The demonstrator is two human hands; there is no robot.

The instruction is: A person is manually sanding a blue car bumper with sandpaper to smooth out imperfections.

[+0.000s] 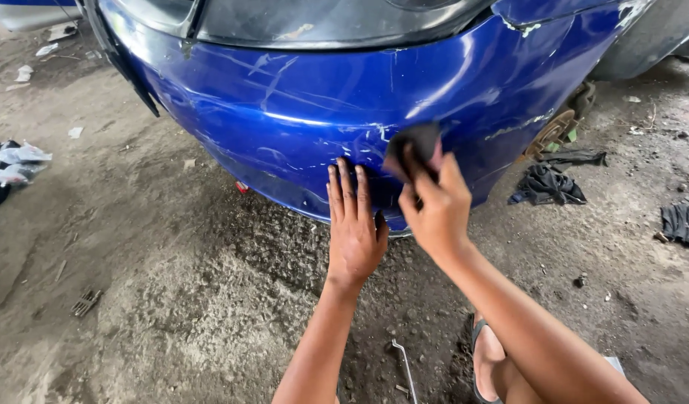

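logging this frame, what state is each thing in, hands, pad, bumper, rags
left hand: flat on the bumper, holding nothing
right hand: gripping the dark sanding pad
dark sanding pad: pressed against the bumper
blue bumper: scratched, paint chipped
dark rags: crumpled on the dirt ground

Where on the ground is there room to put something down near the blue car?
The widest bare dirt lies left of the left hand, between the blue bumper and a small metal piece. More bare ground sits right of the right hand, below the dark rags. It is crowded under the arms, with a metal rod and sandalled foot.
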